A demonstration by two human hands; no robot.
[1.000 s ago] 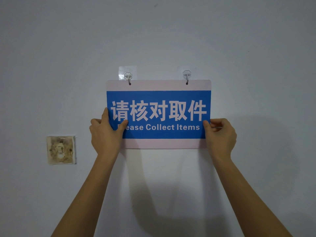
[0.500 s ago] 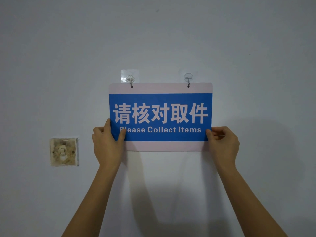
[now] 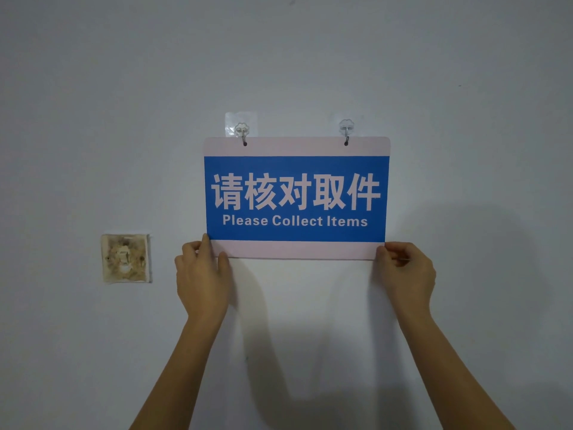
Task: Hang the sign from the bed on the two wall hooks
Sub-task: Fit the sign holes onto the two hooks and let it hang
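Observation:
The sign [image 3: 296, 198], a pale pink board with a blue panel reading "Please Collect Items", hangs flat against the wall. Its two top holes sit on the left hook [image 3: 242, 134] and the right hook [image 3: 346, 131], both clear adhesive hooks with metal prongs. My left hand [image 3: 203, 276] pinches the sign's bottom left corner, thumb in front. My right hand [image 3: 404, 273] pinches the bottom right corner. Both forearms reach up from below.
A stained, damaged square wall plate [image 3: 126, 258] sits on the wall to the left of my left hand. The rest of the view is plain grey-white wall [image 3: 465, 88], with the arms' shadows below the sign.
Both hands have slid down from the sign's lower blue area to its bottom corners, uncovering the whole English line. The sign stays on the two hooks.

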